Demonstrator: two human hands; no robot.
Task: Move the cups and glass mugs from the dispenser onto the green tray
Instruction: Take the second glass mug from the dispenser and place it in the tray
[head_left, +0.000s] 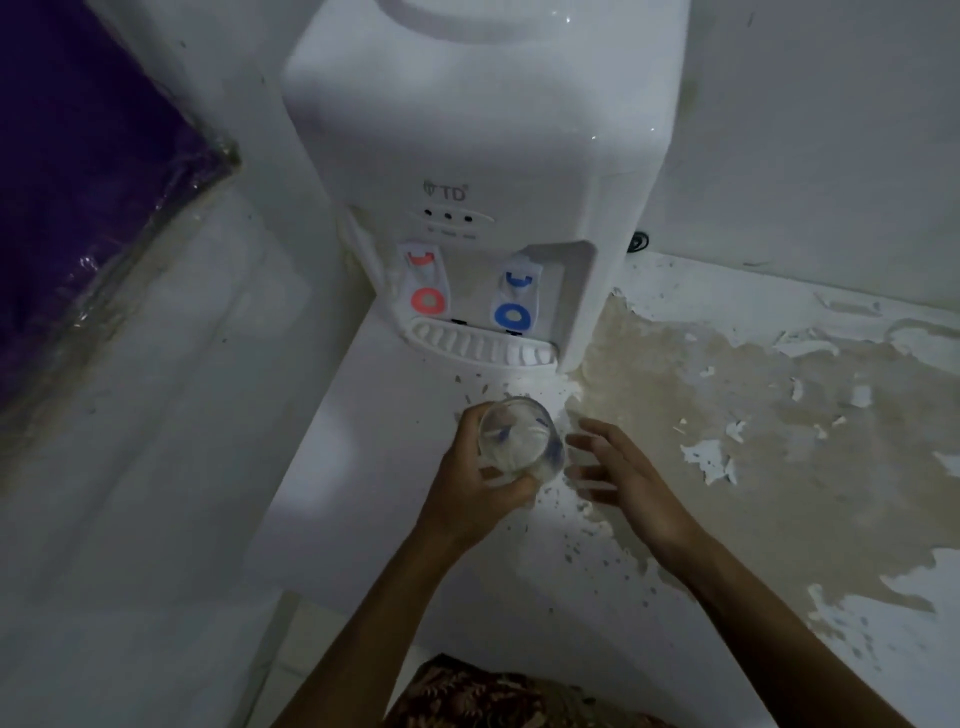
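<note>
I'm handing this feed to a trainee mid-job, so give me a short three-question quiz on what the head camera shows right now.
1. True or false: the left hand holds a clear glass in front of the dispenser.
2. Which tap sits on the right side of the dispenser's front as seen in the view? A) red tap B) blue tap C) green tap
3. Fill in: the right hand is ___, fingers spread beside the glass.

Key
1. True.
2. B; the red tap is on the left in the view.
3. Open; it holds nothing.
</note>
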